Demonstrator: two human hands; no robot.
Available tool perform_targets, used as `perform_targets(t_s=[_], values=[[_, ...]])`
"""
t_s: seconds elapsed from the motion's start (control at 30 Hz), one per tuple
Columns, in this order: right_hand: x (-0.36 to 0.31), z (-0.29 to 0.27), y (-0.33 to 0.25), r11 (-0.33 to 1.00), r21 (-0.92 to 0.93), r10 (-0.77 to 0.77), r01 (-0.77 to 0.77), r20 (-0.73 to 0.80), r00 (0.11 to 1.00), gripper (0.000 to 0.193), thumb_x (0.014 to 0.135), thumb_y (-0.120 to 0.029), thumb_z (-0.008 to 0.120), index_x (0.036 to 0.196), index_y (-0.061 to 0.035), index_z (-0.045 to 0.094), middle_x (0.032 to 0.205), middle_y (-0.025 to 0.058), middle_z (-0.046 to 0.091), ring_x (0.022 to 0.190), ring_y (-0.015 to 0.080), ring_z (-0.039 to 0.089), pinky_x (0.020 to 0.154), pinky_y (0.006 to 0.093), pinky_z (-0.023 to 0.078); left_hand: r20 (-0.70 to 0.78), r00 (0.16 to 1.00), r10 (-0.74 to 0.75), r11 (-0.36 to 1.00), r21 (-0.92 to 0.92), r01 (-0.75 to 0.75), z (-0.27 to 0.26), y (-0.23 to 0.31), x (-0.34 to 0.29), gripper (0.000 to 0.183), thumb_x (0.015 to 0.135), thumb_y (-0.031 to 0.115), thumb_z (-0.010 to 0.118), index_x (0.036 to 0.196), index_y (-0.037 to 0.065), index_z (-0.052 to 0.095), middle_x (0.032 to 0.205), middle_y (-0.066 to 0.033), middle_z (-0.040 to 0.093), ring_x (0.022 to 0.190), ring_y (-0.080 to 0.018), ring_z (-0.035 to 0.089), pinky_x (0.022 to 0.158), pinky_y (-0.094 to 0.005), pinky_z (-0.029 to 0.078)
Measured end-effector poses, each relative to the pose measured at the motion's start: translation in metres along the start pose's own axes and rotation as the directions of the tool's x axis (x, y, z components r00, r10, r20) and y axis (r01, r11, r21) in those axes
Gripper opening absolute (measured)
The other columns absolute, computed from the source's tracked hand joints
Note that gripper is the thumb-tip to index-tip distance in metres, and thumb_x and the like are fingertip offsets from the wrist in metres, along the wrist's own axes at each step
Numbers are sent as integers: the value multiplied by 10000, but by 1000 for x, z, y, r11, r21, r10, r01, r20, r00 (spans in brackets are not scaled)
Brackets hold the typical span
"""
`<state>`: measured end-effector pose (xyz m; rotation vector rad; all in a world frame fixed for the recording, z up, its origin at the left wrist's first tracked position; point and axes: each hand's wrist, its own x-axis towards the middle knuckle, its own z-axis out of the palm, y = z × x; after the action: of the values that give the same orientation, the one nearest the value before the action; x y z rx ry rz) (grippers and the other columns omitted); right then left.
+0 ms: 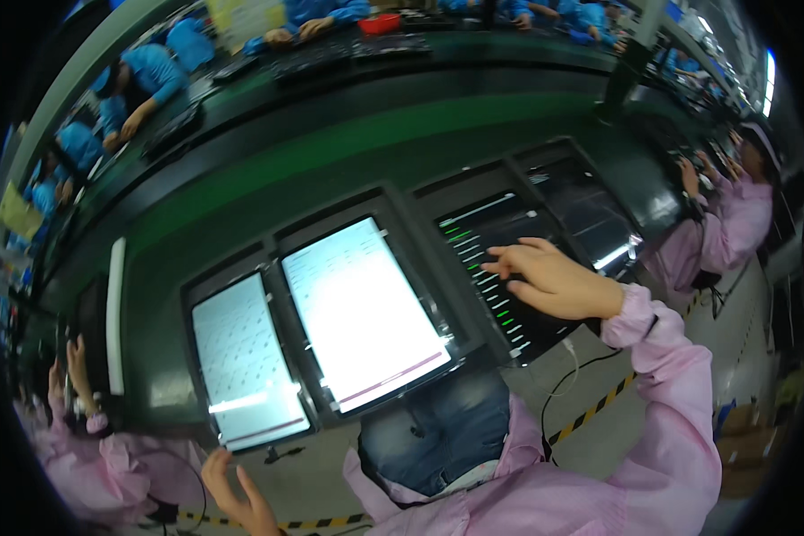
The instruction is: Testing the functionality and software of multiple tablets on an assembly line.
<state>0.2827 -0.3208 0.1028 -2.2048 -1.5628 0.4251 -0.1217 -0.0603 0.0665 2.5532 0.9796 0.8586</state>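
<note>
Four tablets are counted in trays on the green belt (241, 192): two lit white, two dark. The dark tablet (496, 268) with green bars lies third from the left, its long axis running away from the person, tilted leftward. The right hand (549, 277) is held over it, fingers loosely spread, fingertips touching the screen. The left hand (241, 496) is held open, fingers apart, below the leftmost white tablet (246, 357). Bare belt lies beyond the trays.

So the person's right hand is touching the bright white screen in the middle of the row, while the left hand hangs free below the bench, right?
Not quite. In the head view the right hand rests its fingertips on the dark tablet with green and white bars, to the right of the bright white screen. The left hand does hang free below the bench.
</note>
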Motion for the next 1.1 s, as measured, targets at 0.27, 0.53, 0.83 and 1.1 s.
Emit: perform_targets(t_s=[0.27, 0.53, 0.83, 1.1], values=[[-19, 32, -120, 990, 5, -137, 141, -185, 973, 389, 736, -96, 649, 1087, 10, 518, 1134, 170, 572, 1103, 344, 521, 892, 432, 404, 66, 997, 33, 998, 45, -36, 28, -5, 7, 364, 811, 148, 549, 1157, 38, 576, 1291, -150, 471, 1218, -328, 388, 1016, -435, 266], [4, 107, -137, 990, 124, -9, 63, -396, 918, 367, 764, -57, 615, 1124, -10, 559, 916, 96, 618, 1101, 284, 526, 970, 466, 327, 66, 992, 105, 994, 33, -107, 42, 3, 0, 343, 772, 170, 572, 1101, 111, 650, 1298, -110, 488, 1223, -306, 384, 1015, -429, 261], [16, 118, -130, 992, 93, -52, 81, -284, 957, 337, 786, -55, 582, 1122, -40, 584, 826, 52, 610, 1125, 271, 516, 1015, 484, 277, 70, 994, 80, 995, 47, -83, 47, -1, -9, 445, 795, 261, 607, 1207, 97, 571, 1327, -138, 451, 1218, -314, 381, 980, -450, 263], [25, 105, -116, 982, 170, -13, 86, -390, 921, 354, 797, -38, 557, 1150, -22, 552, 918, 110, 580, 1112, 304, 512, 1014, 486, 291, 92, 994, 66, 997, 39, -70, 32, 5, 11, 428, 800, 195, 582, 1204, 59, 556, 1321, -129, 456, 1247, -317, 353, 1020, -437, 235]])
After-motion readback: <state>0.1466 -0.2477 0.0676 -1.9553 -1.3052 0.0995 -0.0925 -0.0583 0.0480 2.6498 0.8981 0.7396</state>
